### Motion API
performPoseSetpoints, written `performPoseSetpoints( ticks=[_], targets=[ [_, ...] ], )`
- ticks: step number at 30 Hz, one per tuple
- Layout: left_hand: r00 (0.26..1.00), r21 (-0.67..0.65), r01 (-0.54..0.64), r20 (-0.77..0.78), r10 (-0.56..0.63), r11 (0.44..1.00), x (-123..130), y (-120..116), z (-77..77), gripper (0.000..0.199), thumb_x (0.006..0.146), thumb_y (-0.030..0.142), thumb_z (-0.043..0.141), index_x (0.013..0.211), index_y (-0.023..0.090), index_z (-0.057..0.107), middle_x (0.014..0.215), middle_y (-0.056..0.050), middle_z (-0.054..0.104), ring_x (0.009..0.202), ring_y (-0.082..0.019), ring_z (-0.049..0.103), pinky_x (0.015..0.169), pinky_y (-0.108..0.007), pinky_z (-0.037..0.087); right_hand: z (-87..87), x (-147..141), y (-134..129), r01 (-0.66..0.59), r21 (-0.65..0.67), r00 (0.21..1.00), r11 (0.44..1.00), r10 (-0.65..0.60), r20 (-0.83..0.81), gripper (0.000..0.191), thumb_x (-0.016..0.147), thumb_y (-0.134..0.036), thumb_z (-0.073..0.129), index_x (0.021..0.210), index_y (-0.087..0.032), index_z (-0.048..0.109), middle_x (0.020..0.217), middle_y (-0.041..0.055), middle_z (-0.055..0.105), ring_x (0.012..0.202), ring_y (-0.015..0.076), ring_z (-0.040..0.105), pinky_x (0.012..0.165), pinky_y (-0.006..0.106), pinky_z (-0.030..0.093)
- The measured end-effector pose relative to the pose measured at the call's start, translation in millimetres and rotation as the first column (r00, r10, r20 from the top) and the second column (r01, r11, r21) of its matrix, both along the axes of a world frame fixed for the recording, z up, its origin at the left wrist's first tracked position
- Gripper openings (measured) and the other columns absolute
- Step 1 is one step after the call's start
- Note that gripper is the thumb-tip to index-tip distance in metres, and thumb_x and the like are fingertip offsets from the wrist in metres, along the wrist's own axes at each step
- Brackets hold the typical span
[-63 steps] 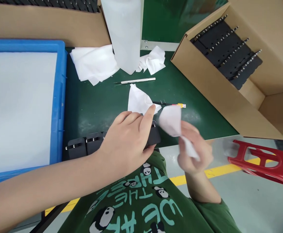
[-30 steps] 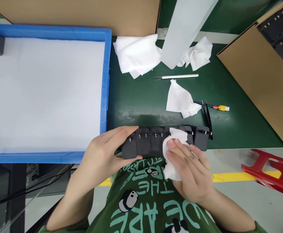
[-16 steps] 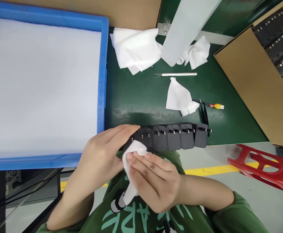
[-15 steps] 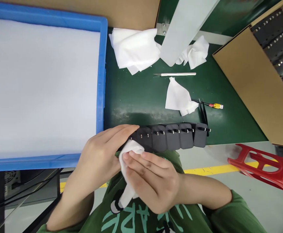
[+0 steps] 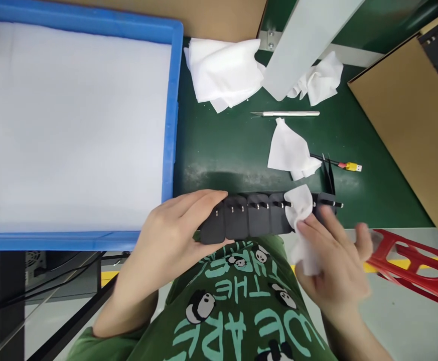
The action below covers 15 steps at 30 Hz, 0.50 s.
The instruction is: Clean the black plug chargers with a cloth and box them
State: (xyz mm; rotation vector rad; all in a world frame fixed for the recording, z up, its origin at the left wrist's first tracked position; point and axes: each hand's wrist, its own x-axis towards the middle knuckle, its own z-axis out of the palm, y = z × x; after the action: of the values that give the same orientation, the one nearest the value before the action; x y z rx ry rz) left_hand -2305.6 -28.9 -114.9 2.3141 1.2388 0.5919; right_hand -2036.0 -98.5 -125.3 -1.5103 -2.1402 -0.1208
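A row of black plug adapters (image 5: 258, 220) with metal-tipped pins stands along the front edge of the green table. My left hand (image 5: 181, 225) wraps round the left end of the row, thumb below and fingers over the top. A white cloth (image 5: 299, 203) lies against the faces of the adapters near the right end. My right hand (image 5: 335, 260), a little blurred, holds that cloth between thumb and fingers. Just behind the right end of the row lie black tweezers (image 5: 329, 175).
A blue tray (image 5: 169, 125) lined with white sits at the left. On the green table (image 5: 219, 145) are folded white cloths (image 5: 224, 72), a loose cloth (image 5: 290, 148), a craft knife (image 5: 290, 114) and a USB plug (image 5: 353, 167). A cardboard box (image 5: 399, 125) and red stool (image 5: 414, 260) are at the right.
My right hand has moved with the white cloth from the left end of the adapter row to near its right end. My left hand keeps its hold; the view has shifted slightly.
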Motion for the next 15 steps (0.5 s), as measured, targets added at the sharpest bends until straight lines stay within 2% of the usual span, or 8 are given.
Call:
performPoseSetpoints(
  ticks=[2,3,4,6,9,12,13,15],
  targets=[
    [1.000,-0.006,-0.006,0.002,0.006,1.000,0,0,0.4,0.050,0.089,0.040,0.072,0.128,0.016,0.055,0.120,-0.010,0.072,0.104,-0.025,0.072,0.083,-0.035,0.061,2.2,-12,-1,0.015,0.045,0.992,0.999,-0.020,0.128,0.050,0.083,-0.001,0.046,0.128,-0.012,0.065,0.122,0.0080,0.073,0.139,0.0283,0.052,0.127,0.048,0.021],
    [1.000,-0.011,-0.010,0.003,0.010,1.000,0,-1,0.6,0.050,0.088,0.039,0.072,0.128,0.016,0.055,0.120,-0.010,0.072,0.105,-0.025,0.072,0.083,-0.035,0.061,4.4,-19,-1,0.006,0.057,0.987,0.998,-0.016,0.162,0.049,0.084,-0.001,0.046,0.127,-0.011,0.066,0.120,0.0076,0.074,0.140,0.0285,0.051,0.125,0.047,0.024],
    [1.000,-0.014,-0.012,0.006,0.012,1.000,0,-1,0.7,0.050,0.088,0.039,0.072,0.128,0.016,0.055,0.120,-0.010,0.072,0.105,-0.025,0.072,0.084,-0.035,0.060,6.6,-25,-1,-0.015,0.056,0.984,0.998,0.005,0.176,0.048,0.084,0.000,0.047,0.126,-0.011,0.067,0.119,0.0069,0.075,0.135,0.0285,0.054,0.120,0.046,0.031],
    [1.000,-0.013,-0.018,0.006,0.018,1.000,0,-1,0.4,0.049,0.088,0.038,0.073,0.128,0.016,0.055,0.121,-0.009,0.072,0.107,-0.025,0.071,0.086,-0.035,0.060,10.0,-38,1,-0.082,0.047,0.983,0.996,0.073,0.168,0.044,0.085,0.001,0.050,0.121,-0.012,0.070,0.116,0.0049,0.076,0.114,0.0252,0.062,0.100,0.039,0.045],
    [1.000,-0.003,-0.023,-0.001,0.023,1.000,1,-2,-1.4,0.047,0.087,0.035,0.074,0.127,0.017,0.055,0.121,-0.008,0.072,0.108,-0.024,0.071,0.087,-0.034,0.060,9.9,-59,8,-0.226,0.071,0.964,0.972,0.213,0.157,0.033,0.087,-0.002,0.057,0.116,-0.010,0.073,0.120,0.0072,0.073,0.089,0.0193,0.059,0.072,0.033,0.046],
    [0.999,0.023,-0.030,-0.017,0.030,0.999,1,-2,-4.1,0.037,0.091,0.025,0.067,0.125,0.017,0.056,0.119,-0.009,0.073,0.104,-0.024,0.073,0.081,-0.033,0.060,9.7,-76,18,-0.416,0.107,0.905,0.903,0.401,0.142,0.025,0.087,-0.009,0.066,0.110,-0.006,0.075,0.120,0.0143,0.072,0.087,0.0182,0.062,0.070,0.031,0.050],
    [0.999,0.032,-0.028,-0.026,0.028,0.999,1,-2,-4.5,0.036,0.093,0.021,0.061,0.127,0.016,0.054,0.120,-0.010,0.073,0.103,-0.025,0.073,0.078,-0.034,0.061,12.4,-79,22,-0.483,0.090,0.875,0.871,0.476,0.091,0.023,0.089,-0.011,0.064,0.108,-0.006,0.075,0.119,0.0145,0.073,0.089,0.0179,0.063,0.073,0.029,0.052],
    [0.999,0.023,-0.024,-0.037,0.025,0.999,-2,-4,-3.3,0.043,0.096,0.020,0.051,0.138,0.014,0.046,0.125,-0.014,0.071,0.106,-0.026,0.073,0.077,-0.036,0.062,25.4,-73,31,-0.612,-0.004,0.786,0.791,0.608,-0.112,0.026,0.095,-0.015,0.053,0.105,-0.010,0.076,0.118,0.0096,0.074,0.091,0.0164,0.066,0.080,0.028,0.055]
  ],
)
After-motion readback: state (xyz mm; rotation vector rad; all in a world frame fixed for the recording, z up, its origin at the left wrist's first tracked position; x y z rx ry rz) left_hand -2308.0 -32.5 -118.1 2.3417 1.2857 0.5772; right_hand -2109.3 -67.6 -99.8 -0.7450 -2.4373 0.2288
